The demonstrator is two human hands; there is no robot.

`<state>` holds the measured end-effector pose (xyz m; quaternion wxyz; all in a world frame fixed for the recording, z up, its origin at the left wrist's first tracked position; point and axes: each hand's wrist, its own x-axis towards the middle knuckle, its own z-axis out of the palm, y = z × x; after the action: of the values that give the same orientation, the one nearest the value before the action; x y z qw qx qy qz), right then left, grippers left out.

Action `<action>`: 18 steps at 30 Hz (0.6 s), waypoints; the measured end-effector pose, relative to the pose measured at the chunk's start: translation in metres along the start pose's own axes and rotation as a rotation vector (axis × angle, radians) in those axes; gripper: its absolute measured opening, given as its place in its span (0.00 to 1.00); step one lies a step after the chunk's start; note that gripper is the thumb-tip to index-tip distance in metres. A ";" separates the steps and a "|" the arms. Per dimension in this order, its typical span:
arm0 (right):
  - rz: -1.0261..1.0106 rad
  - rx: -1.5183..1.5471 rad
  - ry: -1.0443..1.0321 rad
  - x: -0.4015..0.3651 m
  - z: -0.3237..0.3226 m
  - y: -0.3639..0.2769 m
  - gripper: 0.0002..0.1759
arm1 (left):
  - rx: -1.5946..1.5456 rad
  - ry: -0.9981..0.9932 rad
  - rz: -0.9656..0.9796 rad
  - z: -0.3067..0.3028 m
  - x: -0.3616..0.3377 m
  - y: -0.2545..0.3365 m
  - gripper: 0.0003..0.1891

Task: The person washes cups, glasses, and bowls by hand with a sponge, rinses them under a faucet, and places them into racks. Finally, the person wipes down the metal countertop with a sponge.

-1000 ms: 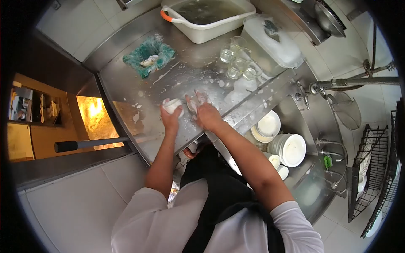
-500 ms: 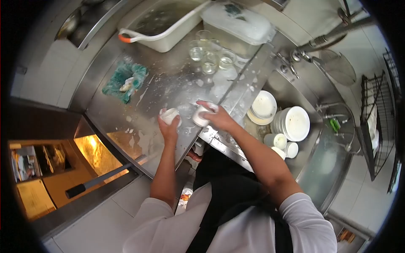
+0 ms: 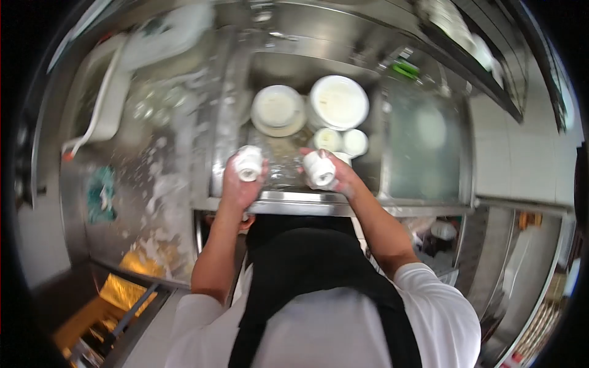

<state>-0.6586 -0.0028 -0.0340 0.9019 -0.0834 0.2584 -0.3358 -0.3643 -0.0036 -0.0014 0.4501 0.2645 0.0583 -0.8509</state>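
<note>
My left hand [image 3: 244, 191] is closed around a small white cup [image 3: 248, 165] over the front of the sink basin. Another small white cup [image 3: 320, 170] is gripped in my right hand [image 3: 345, 178], a little to the right. Suds cling to both hands and cups. Behind them in the basin stand a stack of white plates [image 3: 277, 108] and a taller stack of white bowls or plates [image 3: 339, 102]. More white cups [image 3: 354, 142] sit just beyond my right hand.
To the right lies a second basin [image 3: 426, 153] with cloudy water. On the soapy steel counter [image 3: 132, 202] at left are several glasses [image 3: 156, 107], a green cloth or bag [image 3: 101, 195] and a white tub [image 3: 107, 107]. A rack [image 3: 472, 61] hangs upper right.
My view has swung right, from the counter to the sink. Both hands have moved with their cups from above the counter to above the basin, and are farther apart.
</note>
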 end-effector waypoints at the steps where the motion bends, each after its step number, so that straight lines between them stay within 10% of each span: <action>1: -0.042 0.009 0.021 -0.025 -0.016 -0.018 0.35 | 0.072 0.082 0.019 0.013 0.008 -0.018 0.22; 9: -0.660 -0.287 0.419 -0.182 -0.158 -0.123 0.36 | 0.260 0.158 0.003 0.077 0.064 -0.137 0.20; 16: -0.249 -0.833 0.904 -0.227 -0.291 -0.136 0.39 | 0.389 0.231 -0.044 0.102 0.105 -0.214 0.23; 18: 0.036 -1.463 0.738 -0.239 -0.516 -0.141 0.36 | 0.378 0.237 -0.038 0.099 0.115 -0.230 0.23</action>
<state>-1.1603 0.0570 -0.3301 0.4818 -0.5305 0.6935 -0.0738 -0.6395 0.0141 -0.0067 0.3665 0.4410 -0.0449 -0.8180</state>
